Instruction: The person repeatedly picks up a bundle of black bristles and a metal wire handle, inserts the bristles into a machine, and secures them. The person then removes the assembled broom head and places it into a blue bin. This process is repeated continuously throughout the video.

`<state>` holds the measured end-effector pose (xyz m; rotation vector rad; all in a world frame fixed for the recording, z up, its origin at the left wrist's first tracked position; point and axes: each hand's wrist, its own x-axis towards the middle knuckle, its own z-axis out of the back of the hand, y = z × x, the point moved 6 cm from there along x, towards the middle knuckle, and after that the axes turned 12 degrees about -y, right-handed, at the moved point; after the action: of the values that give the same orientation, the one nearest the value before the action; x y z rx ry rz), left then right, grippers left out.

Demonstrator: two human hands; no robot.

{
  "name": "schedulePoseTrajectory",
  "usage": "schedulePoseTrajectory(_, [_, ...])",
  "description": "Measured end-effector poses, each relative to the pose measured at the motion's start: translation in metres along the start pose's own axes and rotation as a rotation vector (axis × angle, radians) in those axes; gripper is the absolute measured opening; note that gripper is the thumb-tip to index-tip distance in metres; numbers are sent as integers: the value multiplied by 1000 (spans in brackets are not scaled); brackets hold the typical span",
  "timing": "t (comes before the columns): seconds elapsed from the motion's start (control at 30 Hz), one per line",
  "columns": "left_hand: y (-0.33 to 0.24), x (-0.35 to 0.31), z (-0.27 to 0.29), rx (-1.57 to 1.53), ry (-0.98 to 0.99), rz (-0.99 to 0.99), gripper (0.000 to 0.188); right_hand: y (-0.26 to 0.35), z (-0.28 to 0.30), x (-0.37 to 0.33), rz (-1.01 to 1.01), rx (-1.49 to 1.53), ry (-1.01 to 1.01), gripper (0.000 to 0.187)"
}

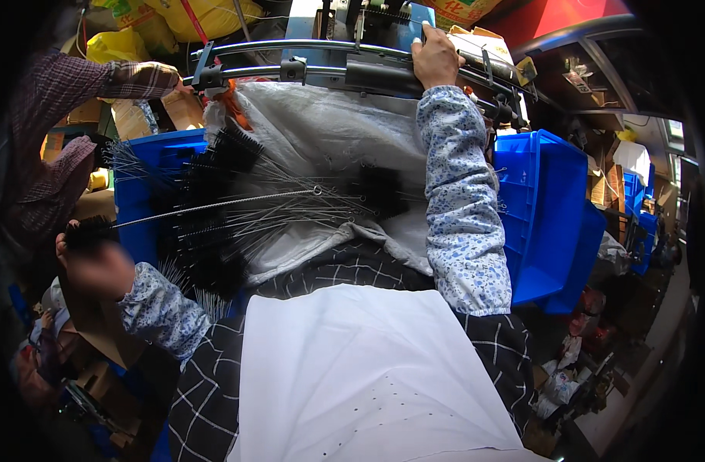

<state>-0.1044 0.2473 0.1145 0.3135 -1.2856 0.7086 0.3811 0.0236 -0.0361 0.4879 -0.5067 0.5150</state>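
Observation:
My left hand (98, 269), partly blurred, is out at the left, closed round the black bristle head of a wire brush (214, 205). Its twisted metal stem stretches right and ends in a small loop above my lap. At the top, my right hand (436, 58) grips a blue metal plate (419, 21) on a machine with steel rails (314, 46). Between my arms, several more black wire brushes (222, 200) lie in a heap on a whitish woven sheet (322, 127), many of their looped stems pointing right.
Blue crates stand to the left (141, 223) and right (541, 208) of my lap. At the left, another person's plaid sleeve (137, 79) reaches to the machine's left end. Yellow bags (191, 19) lie behind the rails. White cloth (360, 362) covers my front.

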Motion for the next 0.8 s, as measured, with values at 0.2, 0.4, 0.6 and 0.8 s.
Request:
schedulePoseTrajectory(0.2, [-2, -6, 0, 94, 71, -45, 29, -55, 3, 8, -11, 24, 88, 39])
schedulePoseTrajectory(0.4, [-1, -52, -55, -1109, -4, 1221, 21, -103, 10, 46, 117, -341, 90, 34])
schedulePoseTrajectory(0.6, [-43, -51, -72, -1110, 251, 1183, 17, -115, 31, 51, 167, 76, 416, 29])
schedulePoseTrajectory(0.8, [-88, -65, -85, -1166, 454, 1182, 16, -41, 135, -45, -111, 552, 916, 33])
